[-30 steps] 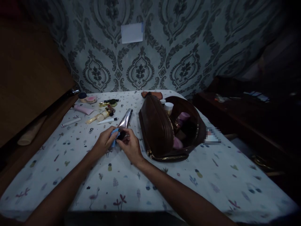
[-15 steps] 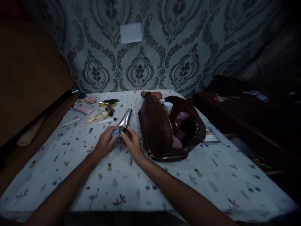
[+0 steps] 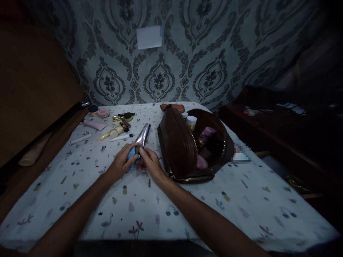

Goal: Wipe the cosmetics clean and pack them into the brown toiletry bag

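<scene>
Close together over the table's middle, my left hand point(image 3: 123, 160) and my right hand point(image 3: 150, 160) meet with fingers closed. A bunched blue cloth point(image 3: 132, 153) shows in my left hand. Between my fingertips is a small brownish item with a dark end point(image 3: 137, 149); its kind is unclear, and fingers partly cover it. Both hands touch it. Just beyond them lies a silver squeeze tube point(image 3: 143, 135). To the right of my right hand stands an unzipped brown leather bag point(image 3: 178, 142), holding a white-capped jar point(image 3: 191, 121), a purple-capped bottle point(image 3: 208, 132) and a pink item point(image 3: 202, 162).
Several cosmetics lie at the back left, among them a pink tube point(image 3: 94, 124), a white pen-like tube point(image 3: 122, 137) and a round pink compact point(image 3: 103, 113). An orange-brown case point(image 3: 175, 107) is behind the bag. A wooden panel point(image 3: 37, 89) borders the left side.
My right hand has shifted slightly, and its lower fingers show more beneath the item. The blue cloth and the brownish item have turned a little between my hands. The bag stays put.
</scene>
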Demonstrator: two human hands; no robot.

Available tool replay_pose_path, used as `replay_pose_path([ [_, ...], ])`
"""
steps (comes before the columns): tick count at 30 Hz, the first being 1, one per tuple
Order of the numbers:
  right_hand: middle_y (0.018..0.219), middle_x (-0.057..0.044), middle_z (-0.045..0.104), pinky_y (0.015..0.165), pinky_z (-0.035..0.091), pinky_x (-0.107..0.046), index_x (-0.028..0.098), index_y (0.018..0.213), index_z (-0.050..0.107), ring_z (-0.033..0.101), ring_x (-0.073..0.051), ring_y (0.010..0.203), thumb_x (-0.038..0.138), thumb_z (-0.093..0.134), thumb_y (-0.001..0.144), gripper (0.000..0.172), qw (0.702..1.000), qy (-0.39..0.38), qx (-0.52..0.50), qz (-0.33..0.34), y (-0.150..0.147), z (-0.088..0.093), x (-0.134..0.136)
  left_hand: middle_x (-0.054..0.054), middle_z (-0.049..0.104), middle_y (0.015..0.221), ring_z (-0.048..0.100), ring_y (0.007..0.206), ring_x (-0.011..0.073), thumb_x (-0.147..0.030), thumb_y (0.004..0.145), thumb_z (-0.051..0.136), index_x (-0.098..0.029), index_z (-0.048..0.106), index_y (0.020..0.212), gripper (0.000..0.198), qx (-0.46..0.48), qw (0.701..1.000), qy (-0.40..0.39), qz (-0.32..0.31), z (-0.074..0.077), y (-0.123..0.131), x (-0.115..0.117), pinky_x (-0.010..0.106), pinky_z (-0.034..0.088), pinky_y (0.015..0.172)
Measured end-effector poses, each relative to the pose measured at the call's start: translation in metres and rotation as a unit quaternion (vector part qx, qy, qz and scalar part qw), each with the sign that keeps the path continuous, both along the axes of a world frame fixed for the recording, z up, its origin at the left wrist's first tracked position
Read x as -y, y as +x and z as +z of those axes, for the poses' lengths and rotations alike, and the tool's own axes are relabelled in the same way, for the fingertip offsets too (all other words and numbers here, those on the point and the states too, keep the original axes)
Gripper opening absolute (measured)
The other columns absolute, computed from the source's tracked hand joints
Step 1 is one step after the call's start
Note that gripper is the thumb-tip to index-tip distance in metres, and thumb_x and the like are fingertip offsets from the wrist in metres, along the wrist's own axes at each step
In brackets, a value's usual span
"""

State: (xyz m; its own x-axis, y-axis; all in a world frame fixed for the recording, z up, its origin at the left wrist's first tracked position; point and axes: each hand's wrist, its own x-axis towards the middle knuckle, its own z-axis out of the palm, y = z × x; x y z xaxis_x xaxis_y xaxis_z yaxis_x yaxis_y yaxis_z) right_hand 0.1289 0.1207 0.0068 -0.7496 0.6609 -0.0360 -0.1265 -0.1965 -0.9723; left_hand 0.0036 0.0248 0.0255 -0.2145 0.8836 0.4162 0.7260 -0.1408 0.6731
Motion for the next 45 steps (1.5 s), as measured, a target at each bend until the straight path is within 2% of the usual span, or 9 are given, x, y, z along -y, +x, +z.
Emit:
replay_pose_path([
  [6,0.064,0.003,0.057,0.039,0.039,-0.023,0.020,0.095,0.058,0.052,-0.011,0.044,0.068,0.059,0.081,0.050,0.997,0.071,-0.008,0.009,0.001,-0.004,0.002,0.007,0.068,0.105,0.064,0.096,0.0209,-0.048,0.098,0.043,-0.019,0.056,0.120,0.039,0.074,0.996,-0.037,0.021,0.008,0.003,0.002,0.034,0.050,0.091],
  [11,0.077,0.001,0.062,0.053,0.048,-0.025,0.021,0.105,0.061,0.055,-0.012,0.057,0.052,0.061,0.087,0.036,0.989,0.144,-0.039,0.006,0.003,-0.008,0.007,0.000,0.065,0.083,0.059,0.075,0.0158,-0.047,0.095,0.047,-0.023,0.059,0.103,0.029,0.131,0.988,-0.049,0.060,0.015,0.004,0.003,0.025,0.048,0.073],
  [16,0.094,-0.002,0.065,0.078,0.051,-0.030,0.022,0.109,0.061,0.062,-0.018,0.084,0.037,0.067,0.083,0.031,0.973,0.226,-0.042,-0.020,0.004,-0.007,0.008,0.000,0.062,0.082,0.059,0.081,0.0180,-0.051,0.091,0.051,-0.024,0.062,0.092,0.029,0.195,0.978,-0.047,0.061,0.015,-0.001,-0.002,0.026,0.047,0.076],
  [20,0.110,-0.005,0.065,0.090,0.050,-0.034,0.022,0.115,0.059,0.062,-0.021,0.100,0.030,0.069,0.079,0.038,0.969,0.237,-0.058,-0.023,0.003,-0.008,0.008,0.002,0.062,0.082,0.058,0.085,0.0201,-0.053,0.088,0.055,-0.023,0.063,0.088,0.032,0.249,0.966,-0.059,0.049,0.011,-0.004,-0.004,0.027,0.047,0.079],
  [25,0.106,-0.004,0.065,0.079,0.050,-0.031,0.022,0.120,0.055,0.061,-0.018,0.087,0.033,0.073,0.074,0.051,0.985,0.168,-0.034,-0.036,0.000,-0.009,0.006,0.000,0.060,0.081,0.057,0.079,0.0173,-0.051,0.089,0.054,-0.021,0.060,0.090,0.031,0.240,0.967,-0.042,0.081,0.009,-0.001,-0.004,0.026,0.046,0.074],
  [31,0.085,0.001,0.064,0.071,0.047,-0.027,0.021,0.098,0.062,0.057,-0.015,0.077,0.038,0.076,0.069,0.036,0.991,0.120,-0.026,-0.046,-0.002,-0.006,0.004,-0.001,0.057,0.081,0.055,0.078,0.0162,-0.048,0.089,0.056,-0.021,0.057,0.092,0.027,0.175,0.979,-0.035,0.098,0.011,0.004,-0.002,0.025,0.044,0.072],
  [35,0.088,0.001,0.065,0.072,0.047,-0.028,0.022,0.101,0.063,0.058,-0.016,0.078,0.036,0.078,0.068,0.039,0.991,0.126,-0.039,-0.031,0.000,-0.005,0.005,-0.002,0.054,0.076,0.051,0.070,0.0147,-0.050,0.087,0.057,-0.021,0.056,0.087,0.029,0.227,0.969,-0.047,0.085,0.013,0.001,-0.002,0.024,0.043,0.064],
  [41,0.102,-0.002,0.063,0.070,0.049,-0.028,0.024,0.104,0.066,0.058,-0.017,0.082,0.026,0.080,0.067,0.039,0.974,0.217,-0.058,-0.031,0.004,-0.003,0.007,-0.004,0.050,0.068,0.048,0.062,0.0120,-0.051,0.082,0.061,-0.019,0.056,0.079,0.032,0.346,0.933,-0.077,0.057,0.012,-0.004,-0.004,0.022,0.039,0.056],
  [45,0.107,-0.003,0.064,0.073,0.050,-0.029,0.024,0.110,0.063,0.060,-0.018,0.087,0.027,0.079,0.068,0.045,0.978,0.198,-0.058,-0.030,0.003,-0.003,0.008,-0.005,0.051,0.067,0.048,0.058,0.0104,-0.050,0.081,0.064,-0.020,0.056,0.081,0.031,0.391,0.916,-0.060,0.071,0.007,-0.003,-0.005,0.020,0.039,0.052],
])
